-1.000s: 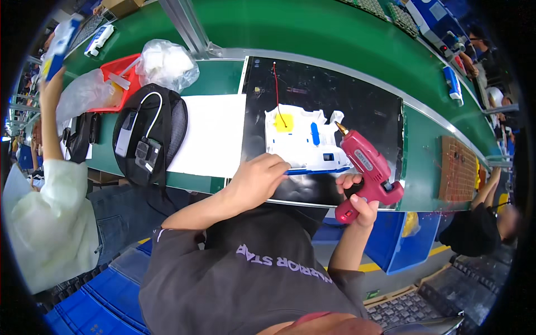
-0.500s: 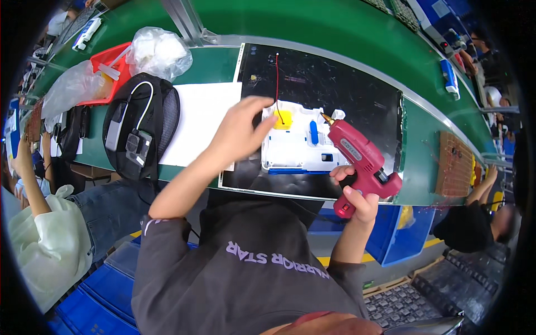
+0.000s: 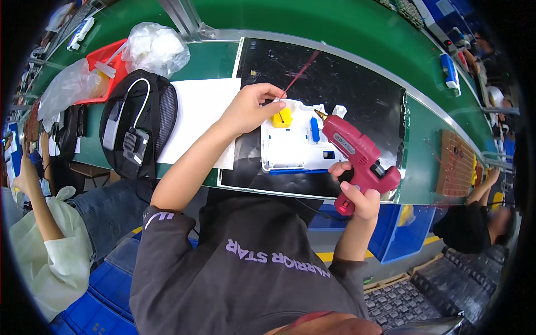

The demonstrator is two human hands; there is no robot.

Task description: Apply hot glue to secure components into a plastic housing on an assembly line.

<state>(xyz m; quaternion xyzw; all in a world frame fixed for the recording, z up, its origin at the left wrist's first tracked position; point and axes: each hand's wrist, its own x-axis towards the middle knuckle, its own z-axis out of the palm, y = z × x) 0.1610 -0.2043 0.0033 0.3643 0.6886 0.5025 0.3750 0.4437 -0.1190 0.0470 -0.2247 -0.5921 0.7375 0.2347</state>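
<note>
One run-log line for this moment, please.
left hand: pinching red wire | right hand: gripping red glue gun | white shell: on black mat, yellow block inside

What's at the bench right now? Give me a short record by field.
Left hand: pinching red wire
Right hand: gripping red glue gun, nozzle pointing up and left
Workpiece: white housing with yellow block and blue strip
Under housing: black mat
Left of mat: white sheet, then black bag

The glue gun (image 3: 360,152) is crimson, its tip (image 3: 320,115) brass-coloured; wire (image 3: 301,72) red, casing (image 3: 290,149) white, block (image 3: 282,118) yellow, mat (image 3: 357,78) black, bench (image 3: 421,151) green.
</note>
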